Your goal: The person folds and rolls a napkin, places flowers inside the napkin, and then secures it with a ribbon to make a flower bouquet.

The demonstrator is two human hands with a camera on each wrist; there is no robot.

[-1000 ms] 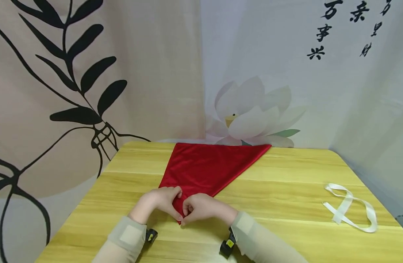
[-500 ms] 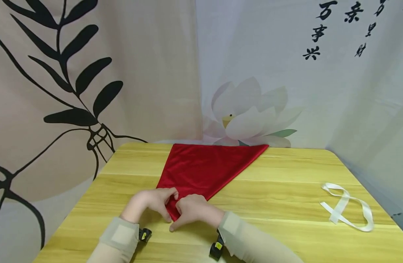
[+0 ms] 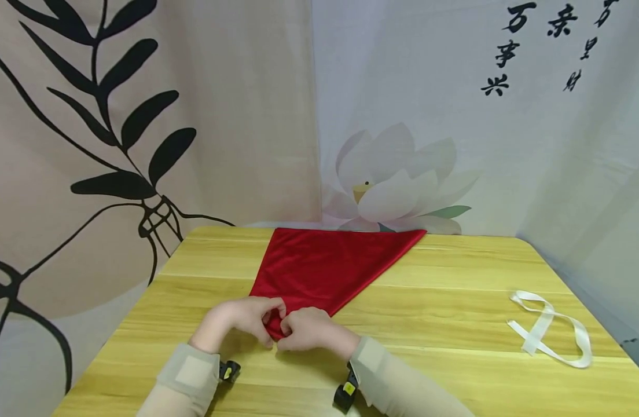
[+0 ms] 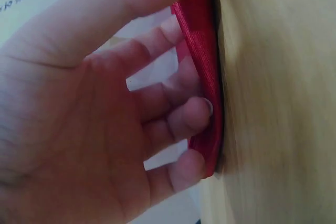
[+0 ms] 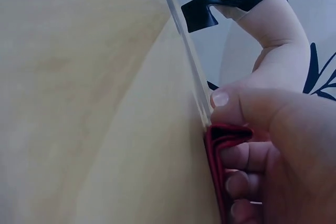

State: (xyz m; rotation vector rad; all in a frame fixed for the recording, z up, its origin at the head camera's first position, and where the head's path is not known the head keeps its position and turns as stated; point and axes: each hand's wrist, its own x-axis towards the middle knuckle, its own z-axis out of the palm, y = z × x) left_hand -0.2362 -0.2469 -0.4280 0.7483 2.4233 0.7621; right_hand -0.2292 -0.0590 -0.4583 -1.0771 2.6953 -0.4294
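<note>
A red satiny cloth (image 3: 319, 260), folded to a tapering shape, lies on the wooden table with its narrow end toward me. My left hand (image 3: 246, 318) curves about that narrow end from the left. In the left wrist view its bent fingers (image 4: 191, 114) meet a raised strip of the red cloth (image 4: 202, 51), with the thumb near the strip's upper end. My right hand (image 3: 311, 330) holds the same end from the right. The right wrist view shows its thumb (image 5: 226, 103) over a small fold and the fingers curled against the cloth. Both hands partly cover the tip.
A white ribbon (image 3: 580, 336) lies looped and crossed on the table's right side. Patterned curtains (image 3: 257, 116) hang behind the wooden table (image 3: 455, 301). Each wrist wears a small black camera; the right one (image 3: 345, 394) sits low over the table.
The right thumb, stretched out below the cloth's tip half a second ago, has moved up against it. The near tip now ends slightly farther from me. The view has shifted a little.
</note>
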